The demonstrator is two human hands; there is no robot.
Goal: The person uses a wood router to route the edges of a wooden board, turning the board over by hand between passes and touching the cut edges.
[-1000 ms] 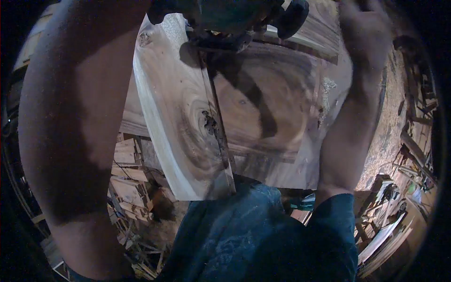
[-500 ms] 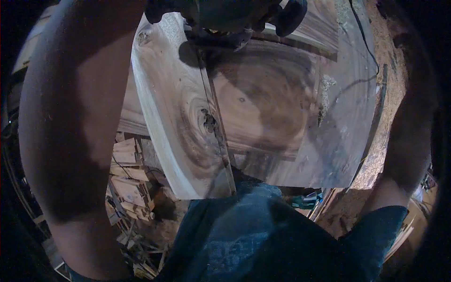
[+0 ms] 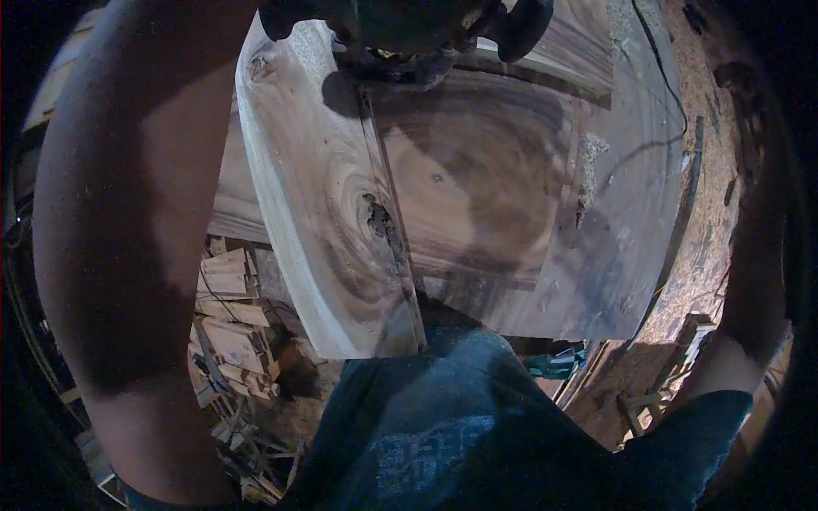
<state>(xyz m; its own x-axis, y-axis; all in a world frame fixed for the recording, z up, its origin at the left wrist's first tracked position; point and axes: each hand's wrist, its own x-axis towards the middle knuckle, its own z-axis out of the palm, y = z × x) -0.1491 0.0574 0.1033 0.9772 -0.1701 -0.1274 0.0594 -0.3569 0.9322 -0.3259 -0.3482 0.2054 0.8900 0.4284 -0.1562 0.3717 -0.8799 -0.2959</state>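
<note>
A dark power tool with rounded knobs (image 3: 400,30) rests at the top of a pale-edged wooden board (image 3: 328,213), which has a dark knot hole near its right edge. Beneath and to the right of that board lies a broad wooden panel with swirling grain (image 3: 477,183). My left forearm runs up the left side toward the tool, but the hand itself is out of frame. The right arm extends up the far right in shadow, and no right hand can be made out.
A larger wooden worktop (image 3: 626,230) lies under the panel, with sawdust and a black cord (image 3: 665,72) on it. Stacked wood offcuts (image 3: 234,336) are at the lower left. A green object (image 3: 554,364) sits below the worktop's front edge.
My right arm has swung outward to the far right, away from the panel, uncovering the worktop and cord. The tool has shifted slightly left and up in view.
</note>
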